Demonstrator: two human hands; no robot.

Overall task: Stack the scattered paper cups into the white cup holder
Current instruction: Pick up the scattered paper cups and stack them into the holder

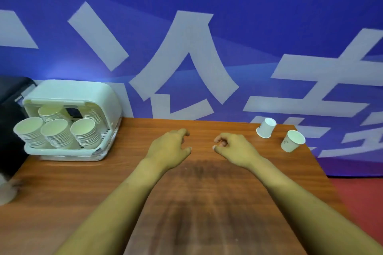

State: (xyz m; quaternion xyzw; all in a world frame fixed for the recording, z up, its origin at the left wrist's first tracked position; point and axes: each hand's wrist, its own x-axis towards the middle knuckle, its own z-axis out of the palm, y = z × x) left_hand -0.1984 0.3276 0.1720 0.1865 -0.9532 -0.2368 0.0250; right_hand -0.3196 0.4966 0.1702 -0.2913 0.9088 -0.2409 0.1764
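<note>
The white cup holder stands at the table's far left, with several stacks of paper cups leaning out of it. Two loose paper cups stand at the far right: one upside down, one upright nearer the table edge. My left hand and my right hand hover over the middle of the table, fingers loosely curled, holding nothing. Both hands are well apart from the cups and the holder.
The wooden table ends at the right beside a red floor. A blue banner hangs right behind the table. A dark object sits behind the holder, and a blurred pale thing lies at the left edge.
</note>
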